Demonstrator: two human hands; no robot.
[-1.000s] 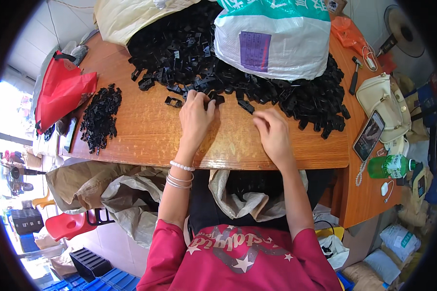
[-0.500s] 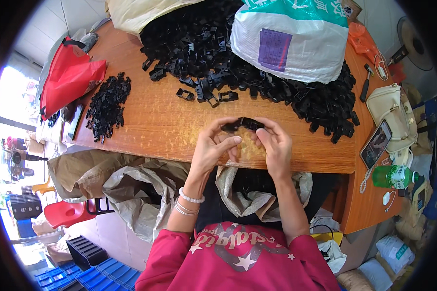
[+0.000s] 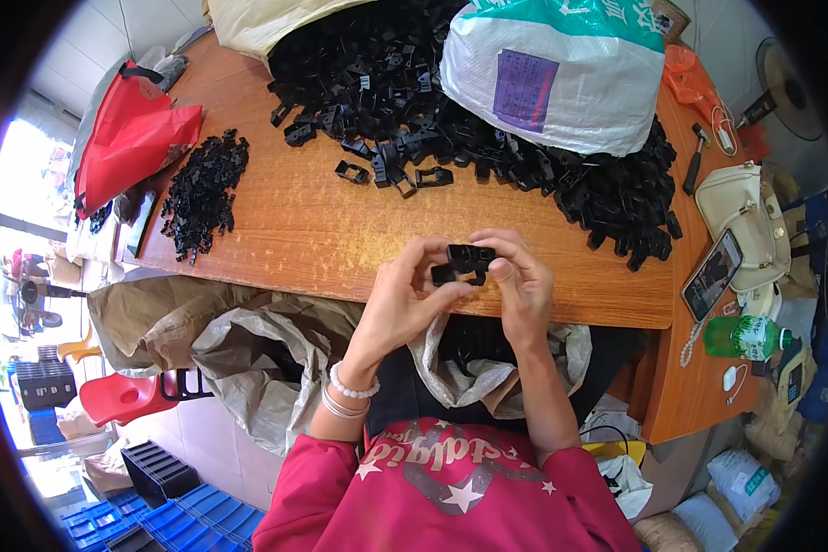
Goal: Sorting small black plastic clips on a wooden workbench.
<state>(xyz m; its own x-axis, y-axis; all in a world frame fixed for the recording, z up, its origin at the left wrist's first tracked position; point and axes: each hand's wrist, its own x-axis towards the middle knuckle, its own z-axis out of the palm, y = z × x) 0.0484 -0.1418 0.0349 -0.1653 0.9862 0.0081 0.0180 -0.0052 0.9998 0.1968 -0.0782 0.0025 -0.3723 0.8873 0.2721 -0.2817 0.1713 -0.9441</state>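
Observation:
Between my two hands, just above the table's front edge, is a black plastic part [image 3: 472, 257] with openings in it. My left hand [image 3: 408, 287] is closed on its left side, thumb along the lower edge. On the right side, my right hand [image 3: 522, 279] pinches the same part between thumb and fingers. Whether it is one piece or two fitted together I cannot tell. Farther back on the wooden table lies a big heap of similar black plastic parts [image 3: 405, 101]. A smaller pile of tiny black pieces [image 3: 207, 193] sits at the left.
A white and teal woven sack [image 3: 598, 83] rests on the heap. Below the table edge, an open sack [image 3: 428, 363] stands at my lap, with paper sacks [image 3: 221, 331] to the left. At the right are a hammer [image 3: 695, 161], a phone [image 3: 713, 271] and a green bottle [image 3: 743, 338].
Both hands have drawn slightly nearer to me, and the black part is turned so its openings show. My left fingers have closed in around it.

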